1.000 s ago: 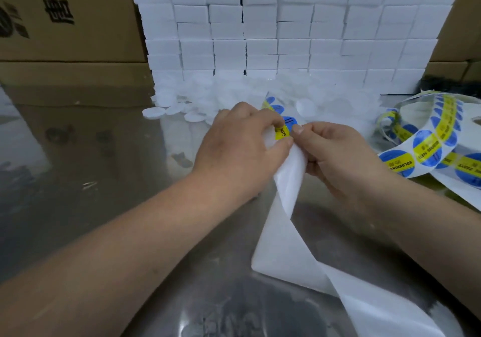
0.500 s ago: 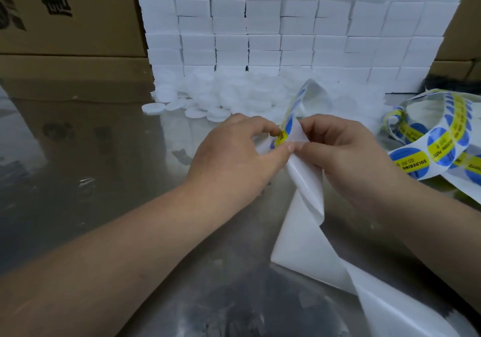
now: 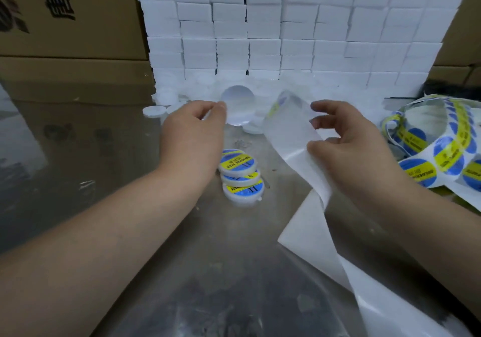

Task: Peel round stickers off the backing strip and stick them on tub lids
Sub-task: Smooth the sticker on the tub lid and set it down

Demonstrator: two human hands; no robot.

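Note:
My left hand (image 3: 192,133) pinches the edge of a round sticker (image 3: 238,104) and holds it up in the air, its pale back facing me. My right hand (image 3: 346,149) grips the white backing strip (image 3: 294,138) between thumb and fingers, a hand's width to the right of the sticker. The strip runs down from that hand across the table to the bottom right. Three white tub lids (image 3: 240,177) with blue and yellow stickers lie overlapping on the table below and between my hands. A heap of bare white lids (image 3: 166,97) lies behind my left hand.
A coiled strip of blue and yellow stickers (image 3: 440,144) lies at the right edge. A wall of stacked white boxes (image 3: 286,31) closes off the back, with cardboard cartons (image 3: 67,16) at the back left. The table top (image 3: 208,271) is shiny metal.
My hands were together at the strip's fold, peeling a sticker. Now they have drawn apart: the left hand has lifted the sticker off to the left, uncovering the three stickered lids.

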